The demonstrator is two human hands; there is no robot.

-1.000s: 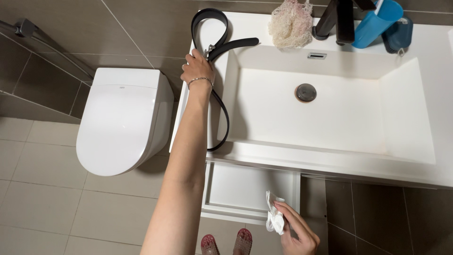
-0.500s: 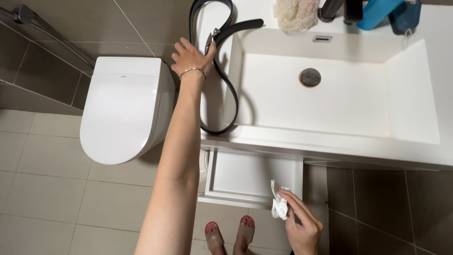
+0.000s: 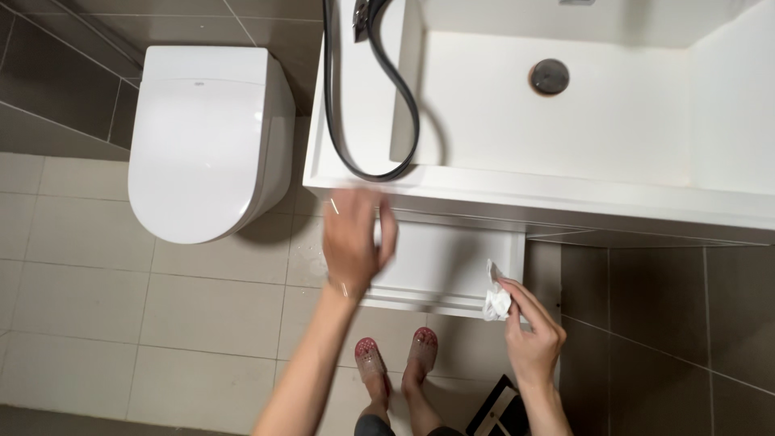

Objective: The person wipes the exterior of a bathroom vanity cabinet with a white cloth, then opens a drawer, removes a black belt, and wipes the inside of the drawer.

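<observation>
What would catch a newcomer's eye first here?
The black belt looped over the left rim of the white sink. Below it, the blurred left hand hangs open before the white drawer, while the right hand pinches a crumpled white tissue. A white toilet sits left.

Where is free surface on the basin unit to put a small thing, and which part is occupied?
The basin floor is bare around the round drain, and so is the front rim right of the belt's loop. The left ledge is crowded: the black belt runs along it. Below, the left hand and the right hand, holding a white tissue, are at the open drawer.
</observation>
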